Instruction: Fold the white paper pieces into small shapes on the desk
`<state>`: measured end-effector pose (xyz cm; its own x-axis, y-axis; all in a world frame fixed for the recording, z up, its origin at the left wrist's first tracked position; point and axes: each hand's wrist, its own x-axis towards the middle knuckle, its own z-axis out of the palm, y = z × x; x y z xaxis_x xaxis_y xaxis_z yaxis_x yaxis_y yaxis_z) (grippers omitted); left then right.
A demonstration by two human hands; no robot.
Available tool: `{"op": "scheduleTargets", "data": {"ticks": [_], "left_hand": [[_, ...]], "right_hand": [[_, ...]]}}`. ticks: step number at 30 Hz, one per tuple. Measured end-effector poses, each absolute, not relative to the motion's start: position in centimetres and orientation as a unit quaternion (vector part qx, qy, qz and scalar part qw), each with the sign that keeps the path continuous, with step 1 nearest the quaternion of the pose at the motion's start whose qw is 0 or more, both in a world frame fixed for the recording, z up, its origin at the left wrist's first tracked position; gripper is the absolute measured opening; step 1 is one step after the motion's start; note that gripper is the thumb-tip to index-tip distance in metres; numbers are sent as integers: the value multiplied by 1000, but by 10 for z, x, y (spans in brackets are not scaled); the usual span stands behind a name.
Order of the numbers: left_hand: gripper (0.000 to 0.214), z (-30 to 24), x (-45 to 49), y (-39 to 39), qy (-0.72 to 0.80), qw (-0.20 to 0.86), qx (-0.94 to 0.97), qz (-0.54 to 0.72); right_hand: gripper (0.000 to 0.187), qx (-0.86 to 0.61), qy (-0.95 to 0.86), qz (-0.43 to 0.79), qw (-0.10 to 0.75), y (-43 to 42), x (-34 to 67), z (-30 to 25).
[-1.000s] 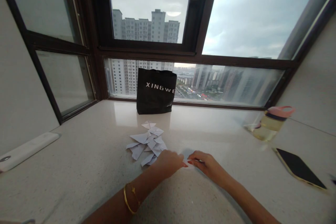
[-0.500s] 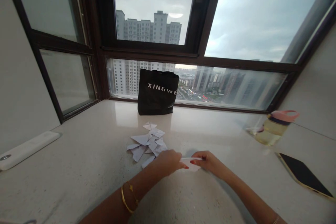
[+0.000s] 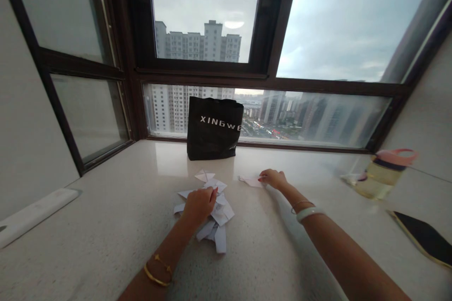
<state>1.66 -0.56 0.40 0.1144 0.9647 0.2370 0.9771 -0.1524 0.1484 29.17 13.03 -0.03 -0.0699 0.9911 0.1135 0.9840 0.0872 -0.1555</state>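
Observation:
A loose pile of folded white paper pieces (image 3: 222,211) lies on the pale counter. Over its left side is my left hand (image 3: 199,204), fingers curled and thumb pressed against them; whatever they pinch is hidden among the papers. Farther forward and to the right, my right hand (image 3: 273,178) grips the right end of a separate folded paper (image 3: 251,181), low over the counter. Behind the pile, a black bag (image 3: 213,138) with white lettering stands upright.
A window with dark frames (image 3: 212,75) runs behind the counter (image 3: 116,225). On the right stand a bottle with a pink lid (image 3: 383,176) and a dark tablet-like device (image 3: 423,235). A long white object (image 3: 38,214) lies at far left.
Both hands have come apart from the paper they held together. My right hand has carried it forward, beyond the pile's right side. My left hand has moved left over the pile.

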Motion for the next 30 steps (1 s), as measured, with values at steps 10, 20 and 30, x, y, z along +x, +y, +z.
{"op": "scheduleTargets", "data": {"ticks": [10, 20, 30], "left_hand": [[43, 15, -17, 6, -773, -13, -603, -198], [44, 4, -17, 11, -734, -67, -621, -265], [34, -11, -7, 24, -458, -493, -523, -522]], "right_hand": [[35, -689, -714, -84, 94, 130, 273, 4], [35, -538, -772, 292, 170, 63, 183, -38], [36, -486, -710, 382, 338, 53, 166, 0]]}}
